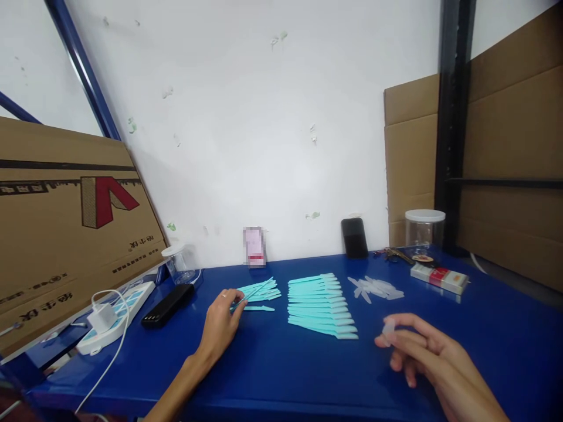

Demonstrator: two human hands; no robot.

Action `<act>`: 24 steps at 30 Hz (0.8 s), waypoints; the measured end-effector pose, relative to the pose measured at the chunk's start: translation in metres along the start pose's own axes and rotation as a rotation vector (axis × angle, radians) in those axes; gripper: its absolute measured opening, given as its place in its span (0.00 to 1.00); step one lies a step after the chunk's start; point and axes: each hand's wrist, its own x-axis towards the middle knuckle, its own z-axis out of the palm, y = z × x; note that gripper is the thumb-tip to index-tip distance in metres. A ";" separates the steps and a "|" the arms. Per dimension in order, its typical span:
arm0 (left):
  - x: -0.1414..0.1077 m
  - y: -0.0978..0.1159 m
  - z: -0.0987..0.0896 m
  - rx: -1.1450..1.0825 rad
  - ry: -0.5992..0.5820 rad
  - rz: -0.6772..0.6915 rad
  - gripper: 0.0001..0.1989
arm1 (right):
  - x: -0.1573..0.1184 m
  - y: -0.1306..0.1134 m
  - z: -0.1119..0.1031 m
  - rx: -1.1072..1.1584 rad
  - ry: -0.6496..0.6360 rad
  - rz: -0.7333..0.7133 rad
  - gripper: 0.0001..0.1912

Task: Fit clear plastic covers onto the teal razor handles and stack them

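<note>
My left hand [220,321] pinches a thin turquoise eyebrow razor [260,288], its tip pointing up and right over a loose pile of turquoise razors [271,293]. One single razor [261,308] lies just in front of that pile. In the middle, a column of razors with whitish translucent covers [345,314] lies side by side, covers to the right. Beyond it, several loose translucent covers [378,287] form a small heap. Between thumb and fingers, my right hand [433,354] grips one translucent cover [388,330], slightly blurred, right of the column and above the table.
On the blue table [264,369], a power strip [132,305], a black power bank [168,306] and a lidded jar [178,264] stand left. Phones [254,246] [354,238] lean on the wall. At right are a small box [438,278], keys [396,254] and another jar [424,231].
</note>
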 end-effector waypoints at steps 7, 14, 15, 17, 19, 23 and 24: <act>-0.005 0.105 0.035 -0.880 -0.472 -0.180 0.18 | -0.003 -0.011 0.007 0.134 0.075 -0.007 0.19; -0.041 0.128 0.075 -1.114 -0.658 -0.232 0.23 | -0.003 -0.012 0.005 0.176 0.102 -0.094 0.11; -0.044 0.126 0.077 -1.111 -0.662 -0.229 0.22 | -0.003 -0.012 0.004 0.175 0.096 -0.090 0.10; -0.046 0.125 0.077 -1.106 -0.660 -0.234 0.21 | -0.003 -0.012 0.004 0.186 0.077 -0.070 0.10; -0.046 0.126 0.075 -1.093 -0.664 -0.237 0.20 | -0.003 -0.012 0.005 0.197 0.066 -0.055 0.11; -0.047 0.129 0.073 -1.072 -0.649 -0.232 0.19 | -0.003 -0.015 0.006 0.189 0.074 -0.053 0.10; -0.047 0.130 0.073 -1.072 -0.639 -0.233 0.19 | -0.003 -0.015 0.006 0.183 0.079 -0.053 0.09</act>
